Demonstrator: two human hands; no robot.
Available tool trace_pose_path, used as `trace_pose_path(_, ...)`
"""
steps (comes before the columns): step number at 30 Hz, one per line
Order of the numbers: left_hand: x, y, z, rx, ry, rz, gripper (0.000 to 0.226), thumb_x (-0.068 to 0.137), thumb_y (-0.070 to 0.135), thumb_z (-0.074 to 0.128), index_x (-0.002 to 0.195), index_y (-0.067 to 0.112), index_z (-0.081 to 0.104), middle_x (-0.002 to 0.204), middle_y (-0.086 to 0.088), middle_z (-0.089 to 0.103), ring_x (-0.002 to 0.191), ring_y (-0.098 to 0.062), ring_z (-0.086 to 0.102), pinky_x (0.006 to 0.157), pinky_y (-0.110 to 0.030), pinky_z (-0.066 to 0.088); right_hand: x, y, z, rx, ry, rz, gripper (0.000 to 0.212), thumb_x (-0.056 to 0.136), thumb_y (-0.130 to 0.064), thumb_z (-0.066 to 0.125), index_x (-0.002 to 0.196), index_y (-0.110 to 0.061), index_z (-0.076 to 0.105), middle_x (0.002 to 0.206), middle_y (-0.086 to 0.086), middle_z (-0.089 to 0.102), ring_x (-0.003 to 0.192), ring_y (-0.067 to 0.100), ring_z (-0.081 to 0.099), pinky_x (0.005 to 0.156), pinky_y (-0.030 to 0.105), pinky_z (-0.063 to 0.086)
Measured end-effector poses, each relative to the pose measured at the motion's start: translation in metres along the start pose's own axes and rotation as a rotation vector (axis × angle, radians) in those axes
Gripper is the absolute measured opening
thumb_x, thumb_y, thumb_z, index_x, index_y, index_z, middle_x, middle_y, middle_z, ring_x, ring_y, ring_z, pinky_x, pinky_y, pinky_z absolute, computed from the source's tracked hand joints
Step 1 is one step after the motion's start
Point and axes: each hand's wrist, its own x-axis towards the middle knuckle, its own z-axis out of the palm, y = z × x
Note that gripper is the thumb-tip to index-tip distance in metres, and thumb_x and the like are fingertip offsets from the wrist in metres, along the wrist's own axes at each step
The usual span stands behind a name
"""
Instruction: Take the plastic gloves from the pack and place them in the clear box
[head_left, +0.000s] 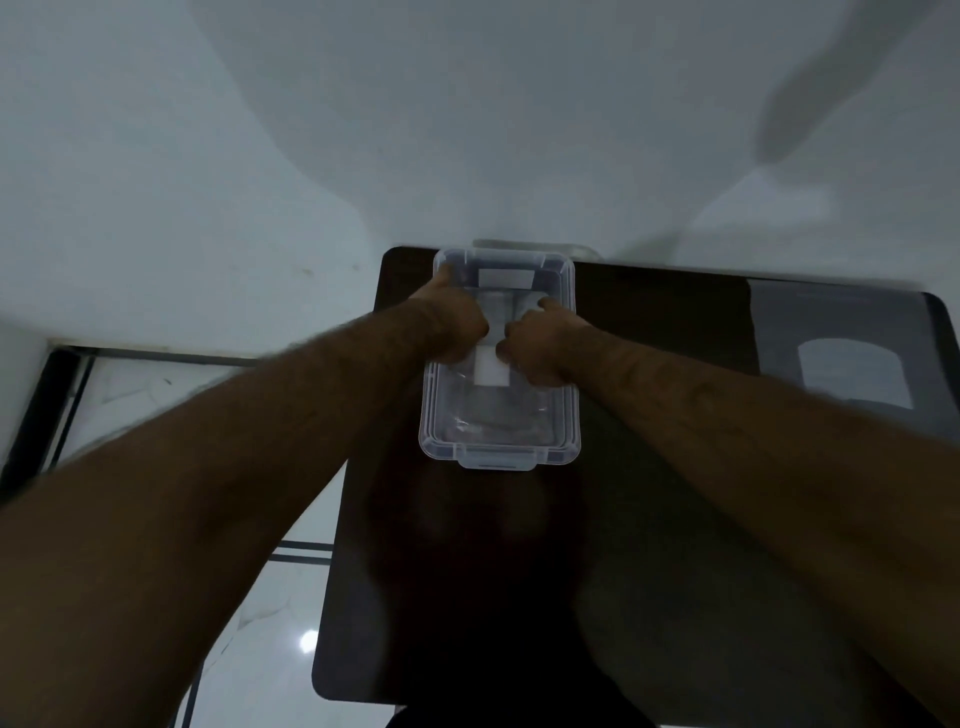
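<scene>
The clear box (500, 453) stands open on the dark table, near its far edge. Both my hands are over the box. My left hand (451, 323) and my right hand (537, 347) are closed on a thin, see-through pack of plastic gloves (492, 371) with a white label, held between them above the box floor. More clear plastic (488, 423) lies crumpled in the near end of the box. My left thumb points toward the box's far left corner. The fingertips are hidden under the hands.
The dark brown table (467, 571) runs toward me. A grey flat sheet with a pale window shape (852, 374) lies at the table's far right. A white wall stands right behind the box. White floor tiles (270, 623) show on the left.
</scene>
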Motion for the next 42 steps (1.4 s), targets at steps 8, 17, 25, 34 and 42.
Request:
trace_pose_path(8,0.014,-0.010,-0.004,0.178,0.004,-0.033,0.027,0.096,0.046,0.070,0.116,0.028,0.073,0.123,0.000,0.075,0.133,-0.029,0.060,0.125,-0.066,0.011,0.008,0.008,-0.004,0.028,-0.020,-0.026,0.027,0.104,-0.036,0.062,0.128,-0.022,0.066,0.134,0.007,0.065,0.135,0.032,0.058,0.125,0.065,0.026)
trace_pose_path(17,0.002,-0.002,0.002,0.068,0.095,0.127,0.021,0.097,0.033,0.066,0.117,0.031,0.073,0.117,0.006,0.072,0.125,-0.022,0.062,0.124,-0.064,0.018,0.000,0.009,0.000,-0.067,0.109,-0.161,0.029,0.098,-0.031,0.068,0.127,-0.029,0.069,0.123,0.002,0.067,0.121,0.028,0.062,0.113,0.055,0.042)
trace_pose_path(25,-0.018,0.020,0.005,0.069,-0.050,0.155,0.029,0.104,0.035,0.062,0.129,0.023,0.072,0.133,-0.004,0.070,0.136,-0.027,0.055,0.128,-0.062,0.005,-0.006,-0.022,0.014,-0.227,-0.042,-0.302,0.035,0.100,-0.039,0.068,0.134,-0.028,0.065,0.128,0.000,0.069,0.122,0.027,0.062,0.114,0.052,0.041)
trace_pose_path(34,-0.024,0.020,0.007,-0.045,-0.034,0.126,0.030,0.103,0.036,0.062,0.131,0.031,0.069,0.130,0.000,0.069,0.135,-0.026,0.056,0.126,-0.063,0.010,-0.013,-0.026,0.003,-0.115,-0.017,-0.219,0.031,0.105,-0.033,0.061,0.132,-0.020,0.065,0.129,0.002,0.070,0.123,0.025,0.064,0.122,0.049,0.034)
trace_pose_path(42,-0.054,0.000,-0.017,-0.159,0.107,0.025,0.038,0.098,0.021,0.065,0.133,0.034,0.069,0.135,0.004,0.070,0.138,-0.023,0.055,0.125,-0.061,0.008,-0.047,-0.002,-0.009,-0.042,0.069,-0.162,0.041,0.103,-0.023,0.063,0.143,-0.035,0.062,0.135,-0.004,0.068,0.124,0.022,0.064,0.116,0.048,0.042)
